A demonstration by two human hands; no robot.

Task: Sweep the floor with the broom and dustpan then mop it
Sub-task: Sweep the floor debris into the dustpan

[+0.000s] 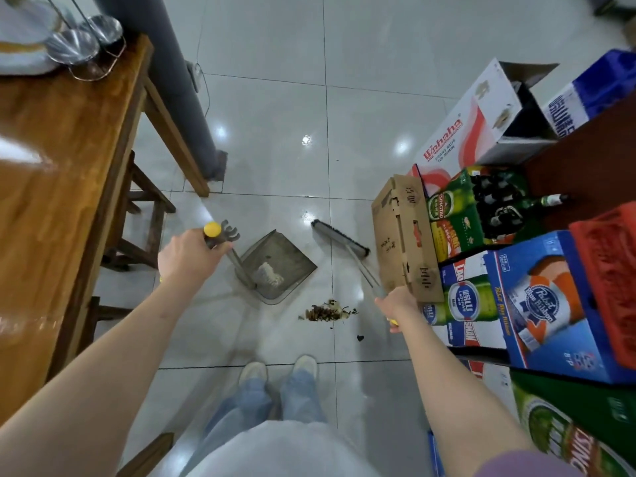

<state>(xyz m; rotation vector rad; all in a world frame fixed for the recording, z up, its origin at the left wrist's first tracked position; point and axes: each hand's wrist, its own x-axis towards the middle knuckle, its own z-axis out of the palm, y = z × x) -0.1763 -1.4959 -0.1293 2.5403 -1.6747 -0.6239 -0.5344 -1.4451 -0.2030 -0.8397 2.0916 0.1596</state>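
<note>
Cartons [461,132] read Wahaha, Pabst Blue Ribbon | left hand [186,259] grips dustpan [278,266] | right hand [395,304] grips broom [340,237]

A wooden table [62,160] is standing at left, bearing steel bowls [84,43]. Beer cartons [537,304], a red crate [609,287] and a Wahaha box [475,125] are sitting stacked at right.

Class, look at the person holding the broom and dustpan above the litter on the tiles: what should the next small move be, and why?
Probably draw the grey long-handled broom back behind the brown litter pile, since its head sits beyond the pile, then sweep toward the grey metal dustpan held by the left hand.
</note>
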